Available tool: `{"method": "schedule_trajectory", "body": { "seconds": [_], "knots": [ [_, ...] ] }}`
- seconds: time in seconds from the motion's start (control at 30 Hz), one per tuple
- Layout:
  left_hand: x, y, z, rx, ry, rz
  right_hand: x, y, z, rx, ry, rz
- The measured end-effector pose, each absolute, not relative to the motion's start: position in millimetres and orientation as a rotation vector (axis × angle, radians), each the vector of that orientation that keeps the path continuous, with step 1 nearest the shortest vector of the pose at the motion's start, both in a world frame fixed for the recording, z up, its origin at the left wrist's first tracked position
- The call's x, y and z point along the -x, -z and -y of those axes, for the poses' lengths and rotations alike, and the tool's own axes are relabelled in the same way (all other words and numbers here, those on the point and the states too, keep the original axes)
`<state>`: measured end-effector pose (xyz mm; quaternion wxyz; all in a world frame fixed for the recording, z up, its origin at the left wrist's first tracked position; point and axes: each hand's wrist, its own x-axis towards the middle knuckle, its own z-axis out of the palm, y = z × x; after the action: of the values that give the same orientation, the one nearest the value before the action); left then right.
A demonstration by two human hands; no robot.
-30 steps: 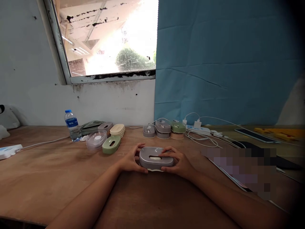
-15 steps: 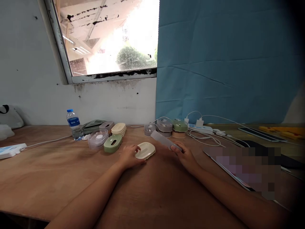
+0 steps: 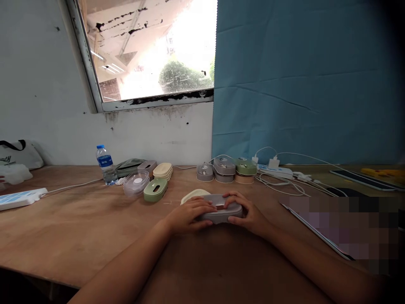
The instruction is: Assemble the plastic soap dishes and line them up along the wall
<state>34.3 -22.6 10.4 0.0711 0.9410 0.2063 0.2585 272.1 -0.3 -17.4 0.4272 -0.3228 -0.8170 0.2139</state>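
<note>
The grey oval cover [image 3: 218, 217] was at the near middle of the worktop [image 3: 110, 236], slotted top facing up, with a hand at either end. The left hand [image 3: 193, 215] had its fingers laid across the top and its thumb along the near wall; the right hand [image 3: 248, 213] gripped the other end likewise, fingertips bent by the slot. Whether the cover's underside touched the worktop could not be told. Handling it well seemed to call for equal, light pressure from both thumbs, since squeezing one end harder would likely tip or flex the thin-looking wall. Fingertips were best kept off the slot's edge, and the rim held level. The cream lid [image 3: 193, 194] lay just beyond, partly hidden by cover and left hand, so care was wanted not to knock it. The green cover [image 3: 152, 195] stood farther left, well apart.
</note>
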Motion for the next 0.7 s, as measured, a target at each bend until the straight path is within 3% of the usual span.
{"method": "schedule_trajectory", "body": {
  "seconds": [0.33, 0.53, 0.7],
  "knots": [
    [-26, -10, 11, -2.937, -1.019, -1.034, -263, 34, -14, 0.989, -0.926, 1.629],
    [21, -13, -14, -2.758, -1.136, -1.654, -271, 40, -25, 1.149, -0.754, 1.645],
    [58, -10, -29, -2.615, -1.094, -1.895, -271, 39, -23, 1.166, -0.709, 1.679]
  ]
}}
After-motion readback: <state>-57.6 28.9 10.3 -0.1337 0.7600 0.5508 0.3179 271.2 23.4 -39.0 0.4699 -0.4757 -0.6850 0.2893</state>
